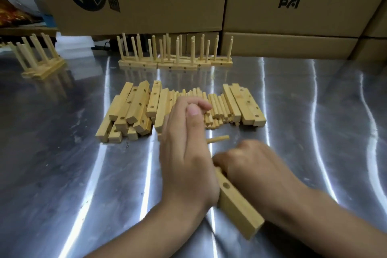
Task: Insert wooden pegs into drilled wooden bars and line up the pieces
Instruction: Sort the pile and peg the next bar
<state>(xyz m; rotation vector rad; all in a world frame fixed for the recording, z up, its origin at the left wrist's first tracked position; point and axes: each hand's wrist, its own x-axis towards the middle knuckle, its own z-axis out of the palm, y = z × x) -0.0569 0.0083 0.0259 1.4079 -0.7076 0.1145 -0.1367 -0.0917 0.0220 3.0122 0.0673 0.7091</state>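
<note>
Two bare forearms run unsleeved to the frame's lower edge, wrists uncovered too. The left hand (186, 153) shows a short, trimmed, rounded thumbnail; the right hand (253, 163) is slightly blurred — its knuckles soft ridges.

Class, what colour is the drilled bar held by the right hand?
The bar is pale yellowish wood; head view.

I'm at a workshop bench: steel worktable (62, 174), stacked printed cartons (293, 6) behind, batches of pegged bars (176, 64).
</note>
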